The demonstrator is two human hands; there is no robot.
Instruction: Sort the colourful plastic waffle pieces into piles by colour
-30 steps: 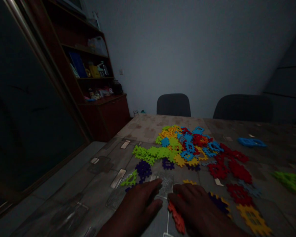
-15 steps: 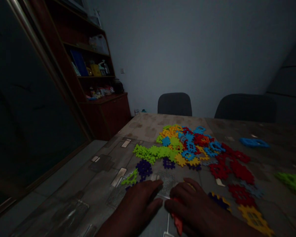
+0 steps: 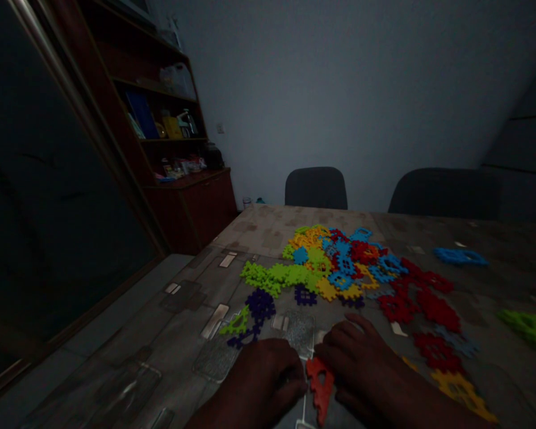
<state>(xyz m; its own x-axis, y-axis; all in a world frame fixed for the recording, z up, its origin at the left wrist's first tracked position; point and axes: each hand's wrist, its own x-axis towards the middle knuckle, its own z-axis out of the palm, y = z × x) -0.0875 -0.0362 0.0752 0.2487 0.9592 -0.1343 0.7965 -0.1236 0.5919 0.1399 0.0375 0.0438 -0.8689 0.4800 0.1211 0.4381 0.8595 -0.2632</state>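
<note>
The left hand [image 3: 268, 381] and right hand [image 3: 355, 366] sit curled on either side of a red plastic interlocking piece [image 3: 320, 387], its edges against or just beside the fingers; whether either hand grips it, I cannot tell. Beyond them, a heap of multicoloured interlocking pieces [image 3: 326, 262] covers the patterned table [image 3: 178, 310].

Bare left hand [image 3: 268, 378]; bare right hand [image 3: 355, 363]

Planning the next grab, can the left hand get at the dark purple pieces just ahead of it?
Likely yes. The left hand sits right by the dark purple pieces on the patterned table, with nothing standing between them. The lime green piece lies beside them, off that line.
</note>
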